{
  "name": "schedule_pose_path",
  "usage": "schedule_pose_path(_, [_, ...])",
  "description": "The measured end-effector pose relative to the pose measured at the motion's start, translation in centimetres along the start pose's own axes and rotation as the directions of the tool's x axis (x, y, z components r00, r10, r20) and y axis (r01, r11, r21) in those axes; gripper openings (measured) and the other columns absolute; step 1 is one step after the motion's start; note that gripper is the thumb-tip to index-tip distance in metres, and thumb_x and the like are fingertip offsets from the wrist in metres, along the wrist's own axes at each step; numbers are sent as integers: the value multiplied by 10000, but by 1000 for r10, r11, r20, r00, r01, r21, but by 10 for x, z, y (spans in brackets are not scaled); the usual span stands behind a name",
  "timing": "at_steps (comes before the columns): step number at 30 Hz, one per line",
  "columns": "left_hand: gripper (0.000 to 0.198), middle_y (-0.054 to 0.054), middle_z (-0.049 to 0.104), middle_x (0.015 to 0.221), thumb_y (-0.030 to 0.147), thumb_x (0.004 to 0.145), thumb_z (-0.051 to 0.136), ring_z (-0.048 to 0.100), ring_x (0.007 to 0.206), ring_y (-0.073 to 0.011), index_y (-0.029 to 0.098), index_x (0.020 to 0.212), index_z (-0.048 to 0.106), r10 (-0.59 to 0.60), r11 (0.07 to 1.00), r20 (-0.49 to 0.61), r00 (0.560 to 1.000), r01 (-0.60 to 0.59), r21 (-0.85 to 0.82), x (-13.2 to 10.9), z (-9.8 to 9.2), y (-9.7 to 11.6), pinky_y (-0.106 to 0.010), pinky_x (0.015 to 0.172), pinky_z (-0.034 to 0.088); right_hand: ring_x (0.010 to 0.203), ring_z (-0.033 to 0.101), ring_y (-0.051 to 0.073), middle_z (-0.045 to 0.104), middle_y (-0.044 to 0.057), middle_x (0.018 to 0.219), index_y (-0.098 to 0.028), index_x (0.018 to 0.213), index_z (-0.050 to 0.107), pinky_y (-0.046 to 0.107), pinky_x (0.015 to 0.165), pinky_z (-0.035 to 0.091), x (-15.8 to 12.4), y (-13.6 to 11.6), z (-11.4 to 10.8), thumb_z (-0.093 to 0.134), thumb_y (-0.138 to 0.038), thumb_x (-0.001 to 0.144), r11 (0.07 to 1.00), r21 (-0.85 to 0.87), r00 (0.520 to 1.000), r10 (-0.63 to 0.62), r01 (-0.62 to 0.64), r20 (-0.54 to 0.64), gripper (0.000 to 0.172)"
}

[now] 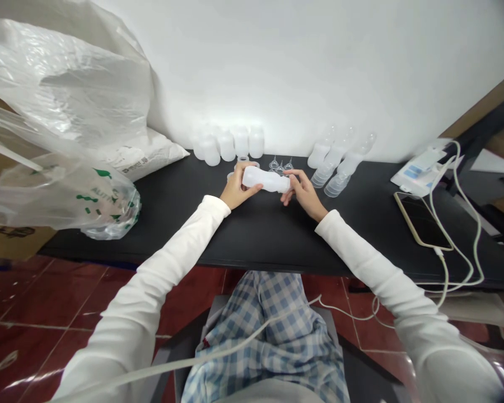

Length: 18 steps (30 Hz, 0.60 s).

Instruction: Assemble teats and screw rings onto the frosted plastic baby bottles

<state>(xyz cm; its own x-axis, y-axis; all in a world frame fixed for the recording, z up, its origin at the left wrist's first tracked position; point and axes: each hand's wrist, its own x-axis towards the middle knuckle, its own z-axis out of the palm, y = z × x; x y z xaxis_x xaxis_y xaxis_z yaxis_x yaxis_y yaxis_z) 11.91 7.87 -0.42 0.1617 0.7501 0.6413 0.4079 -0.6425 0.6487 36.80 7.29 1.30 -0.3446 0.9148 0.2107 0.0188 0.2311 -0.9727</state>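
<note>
A milky white plastic baby bottle [265, 179] lies sideways in the air above the black table. My left hand [238, 187] is closed around its base end. At the neck end, the fingers of my right hand [303, 193] are bent around the rim, partly hiding it. Just behind the bottle are several clear bottle nipples [280, 167]. Some pale ring-shaped parts [243, 158] lie near my left hand, half covered by it.
Several upside-down white bottles [227, 146] stand along the wall. To the right are bottles with clear tops [338, 159]. A phone [423, 221] with a white cable lies on the black table [252, 240]. Plastic bags [67, 101] crowd the left side.
</note>
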Motion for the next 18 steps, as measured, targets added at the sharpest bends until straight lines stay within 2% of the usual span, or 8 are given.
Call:
schedule_pose_path(3, [736, -164, 635, 1361, 678, 811, 731, 674, 944, -206, 242, 1347, 479, 30, 999, 63, 998, -32, 40, 0, 1, 1, -262, 627, 513, 382, 555, 156, 588, -65, 477, -242, 1179, 486, 250, 421, 390, -1, -2, -3, 404, -821, 931, 994, -40, 995, 96, -97, -31, 636])
schedule_pose_path(6, [703, -139, 659, 1317, 686, 816, 720, 680, 938, -202, 246, 1323, 511, -14, 999, 51, 999, 12, 50, 0, 1, 4, -252, 618, 501, 403, 537, 154, 587, -53, 494, -235, 1207, 506, 272, 474, 414, -1, -5, -9, 280, -811, 966, 985, -152, 996, 74, -81, -51, 665])
schedule_pose_path(8, [689, -122, 683, 1259, 713, 821, 695, 684, 895, -186, 232, 1288, 539, -64, 997, 21, 998, 63, 43, 0, 0, 5, -245, 600, 491, 536, 597, 159, 680, -11, 671, -244, 1249, 509, 296, 559, 469, -1, -6, -14, 381, -787, 961, 960, -280, 998, -34, 18, -54, 629])
schedule_pose_path(10, [683, -113, 700, 1218, 743, 823, 670, 682, 837, -167, 218, 1244, 555, -116, 993, -23, 993, 117, 26, 1, 0, 6, -248, 597, 498, 779, 659, 185, 729, 55, 992, -255, 1312, 499, 310, 639, 506, 1, -5, -18, 603, -718, 899, 897, -407, 982, -189, 170, -7, 629])
schedule_pose_path(12, [685, -103, 715, 1179, 769, 819, 652, 681, 791, -156, 211, 1204, 559, -167, 986, -61, 984, 167, 11, 1, 1, 5, -264, 623, 528, 992, 649, 224, 657, 107, 1269, -254, 1366, 489, 318, 680, 522, 3, -2, -21, 756, -603, 824, 818, -481, 946, -313, 314, 85, 699])
schedule_pose_path(13, [686, -94, 723, 1145, 781, 816, 644, 679, 765, -153, 210, 1186, 560, -190, 982, -69, 979, 191, 5, 2, 2, 4, -275, 635, 542, 1045, 636, 237, 616, 121, 1344, -250, 1380, 490, 322, 690, 526, 4, -1, -22, 775, -546, 818, 785, -500, 928, -350, 366, 129, 696])
schedule_pose_path(16, [679, -66, 729, 1037, 803, 801, 635, 682, 740, -157, 210, 1124, 560, -231, 973, -49, 972, 231, -17, 2, 3, 1, -308, 685, 577, 997, 623, 225, 623, 117, 1305, -239, 1323, 552, 333, 717, 527, 4, 1, -24, 703, -439, 889, 712, -548, 894, -408, 439, 186, 501])
schedule_pose_path(18, [669, -74, 726, 1053, 804, 796, 639, 705, 822, -180, 211, 1094, 557, -227, 973, -24, 974, 226, -49, 2, 3, -1, -326, 744, 596, 907, 611, 204, 656, 103, 1223, -234, 1284, 581, 340, 736, 525, 3, 0, -25, 676, -436, 913, 695, -572, 893, -411, 436, 183, 433])
